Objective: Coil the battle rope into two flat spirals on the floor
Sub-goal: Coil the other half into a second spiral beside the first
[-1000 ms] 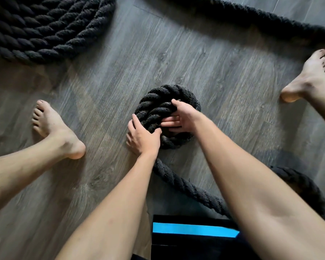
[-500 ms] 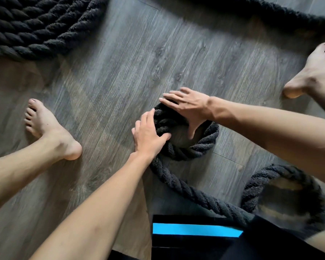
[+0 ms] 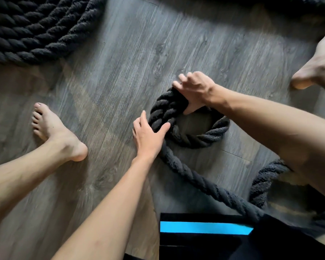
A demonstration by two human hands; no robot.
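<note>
The right hand (image 3: 195, 89) is motion-blurred and covers the far arc of the small loop (image 3: 210, 136). Its grip closes over the thick black twisted battle rope (image 3: 204, 182), fingers curled over the outer side and thumb hooked inside the loop. The right forearm hides where the loop's right side runs on. It also partly hides a second bend (image 3: 261, 184) at lower right, as does a black garment with a bright blue stripe (image 3: 204, 228). A large flat spiral (image 3: 26, 29) of the same rope is cut off by the top-left frame edge. The left hand (image 3: 148, 136) grip is flat: fingers extended beside the loop's left side, thumb laid across the rope, nothing enclosed. Surface: grey wood-grain plank floor (image 3: 120, 72). The loop lies at centre, between a bare left foot (image 3: 53, 128) and a bare right foot (image 3: 319, 62). It is well apart from the spiral, with floor boards showing between them.
</note>
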